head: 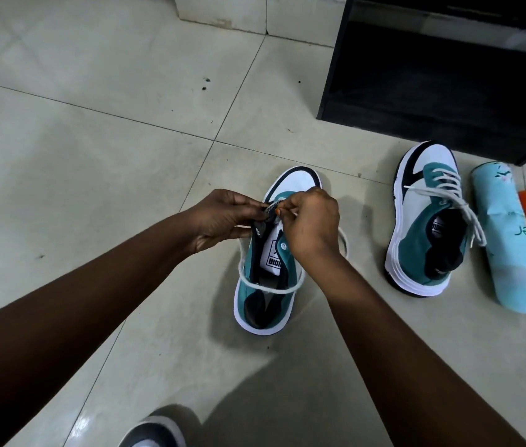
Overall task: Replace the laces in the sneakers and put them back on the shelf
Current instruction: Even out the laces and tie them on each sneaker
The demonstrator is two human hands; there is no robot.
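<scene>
Left hand: fingers curled, pinching the near sneaker tongue.
Right hand: fingertips pinching the white lace.

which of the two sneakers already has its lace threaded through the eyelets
The right-hand sneaker, beside the light blue bottle: its white lace crisscrosses the eyelets. The sneaker under the hands only has a loose lace looped around it.
</scene>
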